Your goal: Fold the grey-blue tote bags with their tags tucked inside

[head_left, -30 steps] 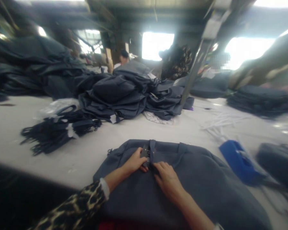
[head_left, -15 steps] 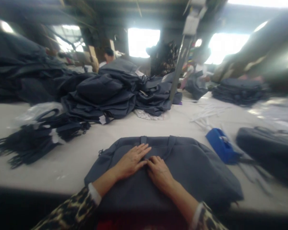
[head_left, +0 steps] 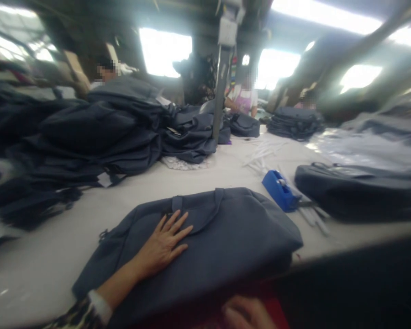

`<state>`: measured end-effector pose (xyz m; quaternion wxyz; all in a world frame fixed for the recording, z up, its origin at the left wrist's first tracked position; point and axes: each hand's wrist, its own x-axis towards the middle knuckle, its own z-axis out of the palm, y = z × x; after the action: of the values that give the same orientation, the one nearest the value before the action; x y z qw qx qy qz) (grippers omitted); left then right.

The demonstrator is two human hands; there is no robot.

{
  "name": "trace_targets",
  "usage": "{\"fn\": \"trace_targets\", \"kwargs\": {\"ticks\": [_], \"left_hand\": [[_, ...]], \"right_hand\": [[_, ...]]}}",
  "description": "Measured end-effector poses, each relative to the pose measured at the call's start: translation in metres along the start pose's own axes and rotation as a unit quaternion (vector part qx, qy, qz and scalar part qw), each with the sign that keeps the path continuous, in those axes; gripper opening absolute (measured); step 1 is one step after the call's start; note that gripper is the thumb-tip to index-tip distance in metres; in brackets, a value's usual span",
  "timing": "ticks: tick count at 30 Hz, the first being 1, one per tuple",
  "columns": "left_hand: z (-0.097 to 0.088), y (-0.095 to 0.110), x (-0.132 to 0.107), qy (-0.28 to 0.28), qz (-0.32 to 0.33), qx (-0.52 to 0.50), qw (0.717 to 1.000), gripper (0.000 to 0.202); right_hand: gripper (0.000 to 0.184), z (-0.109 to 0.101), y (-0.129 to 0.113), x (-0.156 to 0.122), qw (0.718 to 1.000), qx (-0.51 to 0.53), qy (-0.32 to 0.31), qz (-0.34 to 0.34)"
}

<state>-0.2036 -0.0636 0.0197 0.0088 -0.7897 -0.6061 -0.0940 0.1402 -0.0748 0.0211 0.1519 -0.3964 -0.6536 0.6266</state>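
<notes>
A dark grey fabric bag lies flat on the white table in front of me. My left hand rests on its upper middle, fingers stretched out flat just below the bag's top handle. My right hand is off the bag, low at the bottom edge of the view over something red; its fingers are blurred and partly cut off.
A blue tape dispenser sits right of the bag, and another dark bag lies beyond it. Heaps of dark bags cover the left and back of the white table. A metal pole stands mid-table. Other people work at the back.
My right hand has come off the bag and dropped to the bottom edge of the view. My left hand stays flat on the bag. The view has swung to the right.
</notes>
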Motion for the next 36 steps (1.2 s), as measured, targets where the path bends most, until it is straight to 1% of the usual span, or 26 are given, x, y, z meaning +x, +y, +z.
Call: {"fn": "trace_targets", "kwargs": {"ticks": [2,4,6,8,9,11,13,14,15,16,17,18,20,21,22,23,24,25,26,27,29,32,34,36], "left_hand": [[0.003,-0.002,0.000,-0.003,0.006,0.012,1.000,0.053],[0.006,-0.004,-0.001,-0.002,0.005,0.018,1.000,0.053],[0.006,-0.006,-0.001,-0.004,0.006,0.016,1.000,0.053],[0.006,-0.009,0.000,-0.013,0.009,0.009,1.000,0.053],[0.005,-0.011,0.001,-0.022,0.010,0.004,1.000,0.052],[0.005,-0.016,0.004,-0.038,0.008,0.000,0.999,0.051],[0.006,-0.020,0.007,-0.045,0.004,0.004,0.999,0.052],[0.007,-0.021,0.008,-0.044,0.003,0.009,0.999,0.052],[0.008,-0.023,0.009,-0.041,0.004,0.014,0.999,0.053],[0.010,-0.024,0.010,-0.036,0.006,0.020,0.999,0.053],[0.012,-0.025,0.010,-0.030,0.009,0.025,0.999,0.053],[0.015,-0.026,0.010,-0.024,0.012,0.029,0.999,0.054],[0.021,-0.028,0.009,-0.012,0.015,0.035,0.999,0.054],[0.025,-0.029,0.008,-0.007,0.018,0.038,0.999,0.055],[0.028,-0.031,0.008,-0.002,0.021,0.040,0.999,0.056],[0.032,-0.032,0.008,0.002,0.023,0.042,0.999,0.057],[0.036,-0.034,0.008,0.006,0.025,0.044,0.999,0.057],[0.039,-0.035,0.008,0.010,0.025,0.047,0.999,0.058],[0.041,-0.035,0.009,0.013,0.025,0.050,0.998,0.058],[0.041,-0.035,0.009,0.016,0.022,0.051,0.998,0.058],[0.038,-0.031,0.010,0.017,0.011,0.050,0.999,0.057],[0.023,-0.017,0.013,-0.002,-0.020,0.030,0.999,0.053],[0.009,-0.008,0.017,-0.029,-0.037,0.002,0.999,0.052],[-0.004,-0.004,0.021,-0.050,-0.050,-0.034,0.997,0.052]], "right_hand": [[0.054,0.007,0.026,-0.002,0.989,0.120,0.053,0.064],[0.064,0.016,0.038,0.002,0.968,0.215,0.095,0.092],[0.062,0.023,0.037,0.008,0.949,0.285,0.103,0.086],[0.056,0.029,0.030,0.014,0.926,0.362,0.099,0.052],[0.054,0.031,0.026,0.017,0.906,0.410,0.104,0.034],[0.052,0.036,0.021,0.022,0.851,0.510,0.121,0.006],[0.052,0.040,0.020,0.027,0.795,0.596,0.118,0.006],[0.054,0.042,0.021,0.030,0.774,0.624,0.108,0.014],[0.056,0.043,0.023,0.033,0.763,0.639,0.093,0.025],[0.058,0.044,0.025,0.035,0.763,0.640,0.078,0.036],[0.062,0.044,0.027,0.037,0.773,0.629,0.065,0.048],[0.067,0.043,0.029,0.038,0.793,0.604,0.051,0.057],[0.080,0.039,0.028,0.039,0.848,0.525,0.024,0.070],[0.086,0.037,0.025,0.039,0.874,0.481,0.011,0.065],[0.090,0.037,0.020,0.040,0.894,0.445,0.003,0.049],[0.091,0.037,0.015,0.043,0.907,0.420,-0.003,0.020],[0.088,0.039,0.009,0.047,0.911,0.413,-0.006,-0.014],[0.084,0.043,0.003,0.053,0.905,0.424,-0.008,-0.043],[0.080,0.048,-0.002,0.061,0.892,0.447,-0.008,-0.060],[0.076,0.054,-0.006,0.070,0.877,0.476,-0.004,-0.064],[0.071,0.066,-0.011,0.088,0.851,0.523,0.015,-0.035],[0.062,0.078,-0.017,0.104,0.823,0.560,0.088,0.015],[0.057,0.078,-0.023,0.108,0.808,0.571,0.140,0.032],[0.053,0.073,-0.031,0.108,0.802,0.574,0.161,0.036]]}}
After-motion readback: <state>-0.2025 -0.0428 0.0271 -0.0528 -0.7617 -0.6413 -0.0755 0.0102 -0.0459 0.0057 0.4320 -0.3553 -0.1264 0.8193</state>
